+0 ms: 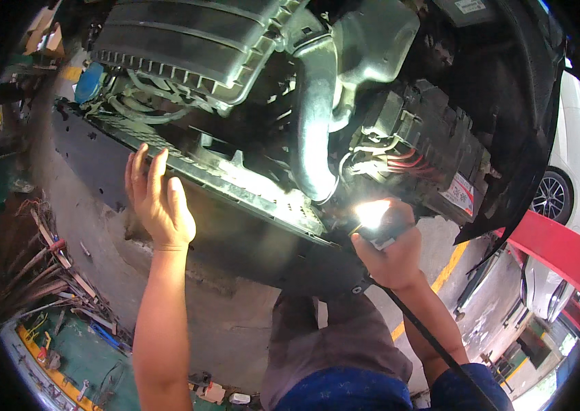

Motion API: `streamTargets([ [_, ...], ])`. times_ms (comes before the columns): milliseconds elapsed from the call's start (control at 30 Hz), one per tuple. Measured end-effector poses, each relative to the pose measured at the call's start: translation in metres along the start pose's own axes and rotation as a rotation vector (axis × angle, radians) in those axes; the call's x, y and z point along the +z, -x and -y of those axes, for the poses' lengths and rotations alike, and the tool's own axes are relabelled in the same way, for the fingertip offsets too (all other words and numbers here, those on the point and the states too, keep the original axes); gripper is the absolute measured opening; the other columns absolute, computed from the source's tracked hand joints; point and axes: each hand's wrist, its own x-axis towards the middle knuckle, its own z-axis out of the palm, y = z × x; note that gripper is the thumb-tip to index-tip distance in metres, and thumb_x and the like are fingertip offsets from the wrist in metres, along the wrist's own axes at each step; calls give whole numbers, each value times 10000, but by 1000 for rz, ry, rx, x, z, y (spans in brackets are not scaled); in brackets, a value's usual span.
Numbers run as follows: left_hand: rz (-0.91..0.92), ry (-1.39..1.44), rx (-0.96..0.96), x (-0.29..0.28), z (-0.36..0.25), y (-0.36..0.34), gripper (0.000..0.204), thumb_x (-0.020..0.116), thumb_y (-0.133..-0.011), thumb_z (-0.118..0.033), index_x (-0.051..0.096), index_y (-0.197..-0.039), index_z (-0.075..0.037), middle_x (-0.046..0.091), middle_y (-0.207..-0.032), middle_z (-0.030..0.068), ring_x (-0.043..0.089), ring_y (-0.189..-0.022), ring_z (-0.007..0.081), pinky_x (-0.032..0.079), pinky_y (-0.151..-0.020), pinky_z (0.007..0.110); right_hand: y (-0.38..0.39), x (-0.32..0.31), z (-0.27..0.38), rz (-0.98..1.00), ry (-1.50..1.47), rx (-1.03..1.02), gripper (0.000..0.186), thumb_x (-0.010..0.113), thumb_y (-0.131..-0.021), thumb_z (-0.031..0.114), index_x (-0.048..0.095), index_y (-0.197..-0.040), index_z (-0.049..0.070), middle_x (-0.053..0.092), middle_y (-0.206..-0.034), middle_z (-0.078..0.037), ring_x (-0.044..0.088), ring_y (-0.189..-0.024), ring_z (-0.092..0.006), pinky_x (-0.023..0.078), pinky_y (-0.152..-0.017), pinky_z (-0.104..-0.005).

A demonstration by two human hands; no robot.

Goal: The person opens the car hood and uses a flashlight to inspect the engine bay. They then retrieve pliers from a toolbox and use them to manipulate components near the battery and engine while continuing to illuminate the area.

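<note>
My left hand (161, 209) is raised with its fingers stretched out and apart, holding nothing. Its fingertips are at the top edge of a dark front panel (235, 240) of a car's open engine bay; whether they touch it I cannot tell. My right hand (397, 257) is wrapped round a lit work light (373, 218), whose glare hides its exact shape. Its beam falls on a thick silver-grey hose (315, 123) and the bay's front crossmember. A black cable (434, 339) runs from near my right hand down past my forearm.
A black ribbed engine-bay housing (180, 34) stands at the far left, a blue cap (89, 82) beside it. Right of the hose sits a dark box (434, 144) with red wires. Scrap rods (43, 260) lie at left; a white car (571, 151) and red beam (564, 250) are at right.
</note>
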Motion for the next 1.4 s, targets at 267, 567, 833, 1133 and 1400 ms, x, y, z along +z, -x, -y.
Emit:
streamTargets([
  [267, 44, -48, 4, -10, 3, 1, 462, 450, -1032, -275, 643, -1372, -28, 530, -1523, 198, 427, -1444, 415, 293, -1223, 523, 25, -41, -7, -104, 226, -75, 582, 821, -725, 80, 626, -1264, -24, 722, -910, -70, 707, -727, -168, 554, -667, -292],
  [567, 45, 4, 20, -5, 0, -1, 451, 464, -1034, -263, 643, -1359, -5, 536, -1511, 222, 424, -1440, 449, 288, -1219, 544, 37, -46, -3, -156, 199, 83, 509, 805, -737, 43, 627, -1211, -8, 711, -949, -93, 692, -810, -206, 549, -809, -338],
  [833, 48, 7, 38, -6, 2, 0, 438, 470, -1011, -202, 637, -1358, 7, 522, -1524, 231, 433, -1434, 456, 295, -1215, 546, 36, -32, -2, -168, 261, 216, 581, 830, -747, 92, 582, -1267, 20, 713, -928, -129, 722, -809, -303, 566, -724, -395],
  [1133, 68, -12, 38, -8, 0, -1, 453, 473, -995, -180, 621, -1380, 7, 523, -1528, 228, 436, -1440, 443, 295, -1214, 540, 42, -41, -1, -186, 199, 121, 644, 832, -759, 75, 543, -1328, -13, 665, -894, -90, 672, -769, -232, 552, -741, -340],
  [1400, 81, -38, 49, -6, 2, 1, 453, 468, -1008, -191, 619, -1384, 11, 528, -1523, 230, 450, -1427, 437, 306, -1204, 538, 27, -51, 6, -169, 154, 257, 674, 839, -780, 148, 555, -1351, -69, 722, -1035, -203, 747, -849, -360, 585, -771, -406],
])
